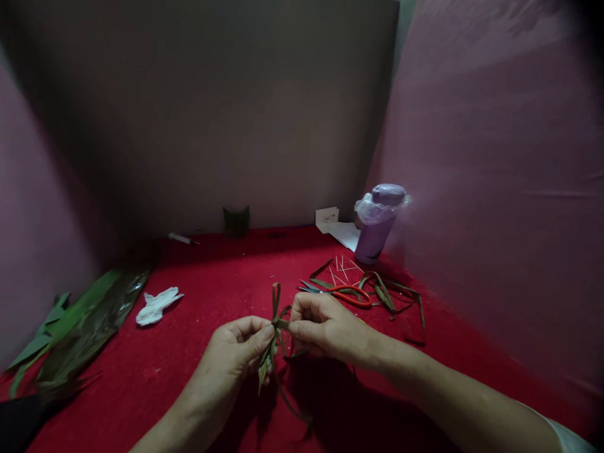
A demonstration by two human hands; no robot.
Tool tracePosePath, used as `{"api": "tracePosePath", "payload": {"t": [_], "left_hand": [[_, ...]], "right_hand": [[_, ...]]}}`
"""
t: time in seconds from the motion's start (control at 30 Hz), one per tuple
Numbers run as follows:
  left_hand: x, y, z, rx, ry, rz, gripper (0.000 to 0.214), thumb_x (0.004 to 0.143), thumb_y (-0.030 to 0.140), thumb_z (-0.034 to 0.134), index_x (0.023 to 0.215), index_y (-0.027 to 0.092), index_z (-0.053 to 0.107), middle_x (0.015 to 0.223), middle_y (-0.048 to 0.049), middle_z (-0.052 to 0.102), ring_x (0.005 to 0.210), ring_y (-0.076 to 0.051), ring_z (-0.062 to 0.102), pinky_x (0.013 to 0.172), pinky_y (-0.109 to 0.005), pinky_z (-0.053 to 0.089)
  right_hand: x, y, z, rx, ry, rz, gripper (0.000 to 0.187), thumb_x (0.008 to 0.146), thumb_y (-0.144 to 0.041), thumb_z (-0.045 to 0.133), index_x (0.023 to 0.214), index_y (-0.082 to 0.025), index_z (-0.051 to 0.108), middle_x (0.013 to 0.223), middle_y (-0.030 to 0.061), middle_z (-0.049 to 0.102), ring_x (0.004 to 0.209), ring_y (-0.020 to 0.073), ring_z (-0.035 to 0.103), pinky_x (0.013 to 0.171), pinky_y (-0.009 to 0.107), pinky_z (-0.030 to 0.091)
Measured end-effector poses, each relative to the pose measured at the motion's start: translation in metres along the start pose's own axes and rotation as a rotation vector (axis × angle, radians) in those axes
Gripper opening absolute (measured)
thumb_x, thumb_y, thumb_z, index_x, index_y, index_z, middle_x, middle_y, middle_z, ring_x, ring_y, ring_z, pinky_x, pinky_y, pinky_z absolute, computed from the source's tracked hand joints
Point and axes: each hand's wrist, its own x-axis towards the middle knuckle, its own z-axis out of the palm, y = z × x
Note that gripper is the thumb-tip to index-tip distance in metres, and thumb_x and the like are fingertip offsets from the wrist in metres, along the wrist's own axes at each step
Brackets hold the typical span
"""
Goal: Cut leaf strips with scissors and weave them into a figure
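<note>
My left hand [240,352] pinches a small bundle of folded green-brown leaf strips [276,296] between thumb and fingers, low in the middle of the view. One loop of strip stands up above the pinch, and pointed ends hang below it. My right hand [325,324] closes thumb and forefinger on a strip that leaves the bundle to the right. A long thin strip end trails down below both hands. Just behind my right hand lie scissors [352,296] with red-orange handles. Loose leaf strips [384,296] lie around them.
Several toothpicks [342,269] lie behind the scissors. A purple tumbler [375,236] with plastic wrap stands back right, beside white papers [344,234]. Crumpled tissue [158,306] and large green leaves [85,308] lie left. A white pen-like object [182,238] and dark green folded piece [236,220] are near the back wall.
</note>
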Motion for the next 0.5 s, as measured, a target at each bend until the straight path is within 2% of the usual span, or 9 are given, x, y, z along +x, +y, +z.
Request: {"api": "tracePosePath", "payload": {"t": [0.13, 0.2, 0.27, 0.33, 0.5], "left_hand": [[0.000, -0.001, 0.001, 0.007, 0.008, -0.008, 0.023, 0.067, 0.034, 0.072, 0.063, 0.014, 0.060, 0.050, 0.0033, 0.052, 0.042, -0.006, 0.042, 0.042, -0.018, 0.033], [0.000, -0.002, 0.000, 0.019, 0.005, -0.009, 0.024, 0.068, 0.035, 0.071, 0.064, 0.014, 0.060, 0.052, 0.0025, 0.054, 0.043, -0.006, 0.045, 0.043, -0.018, 0.034], [0.000, -0.003, 0.000, 0.039, 0.001, -0.002, 0.024, 0.069, 0.036, 0.070, 0.065, 0.014, 0.061, 0.053, 0.0019, 0.055, 0.044, -0.007, 0.046, 0.043, -0.018, 0.033], [0.000, -0.004, 0.000, 0.066, 0.003, -0.003, 0.023, 0.069, 0.036, 0.069, 0.065, 0.014, 0.061, 0.052, 0.0025, 0.054, 0.043, -0.006, 0.045, 0.043, -0.018, 0.032], [-0.003, -0.001, 0.005, 0.115, 0.004, -0.059, 0.022, 0.068, 0.034, 0.071, 0.066, 0.014, 0.063, 0.050, 0.0049, 0.049, 0.042, -0.004, 0.041, 0.042, -0.016, 0.030]], "right_hand": [[0.001, -0.002, -0.002, 0.088, -0.129, 0.043, 0.010, 0.076, -0.021, 0.051, 0.070, -0.018, 0.044, 0.056, -0.0040, 0.055, 0.037, 0.0041, 0.040, 0.032, 0.014, 0.028], [0.001, -0.002, 0.000, 0.105, -0.144, 0.044, 0.010, 0.078, -0.023, 0.051, 0.073, -0.018, 0.043, 0.059, -0.0035, 0.056, 0.037, 0.0049, 0.043, 0.033, 0.015, 0.032], [0.002, -0.001, 0.004, 0.123, -0.126, 0.027, 0.012, 0.080, -0.026, 0.051, 0.078, -0.019, 0.042, 0.058, -0.0045, 0.055, 0.038, 0.0055, 0.045, 0.035, 0.016, 0.035], [0.002, 0.002, 0.008, 0.115, -0.075, 0.002, 0.012, 0.081, -0.026, 0.052, 0.081, -0.019, 0.042, 0.055, -0.0062, 0.051, 0.038, 0.0052, 0.043, 0.036, 0.016, 0.034], [0.003, 0.011, 0.013, 0.007, 0.066, -0.050, 0.009, 0.080, -0.019, 0.052, 0.072, -0.017, 0.049, 0.054, -0.0049, 0.050, 0.047, 0.0060, 0.046, 0.042, 0.016, 0.032]]}}
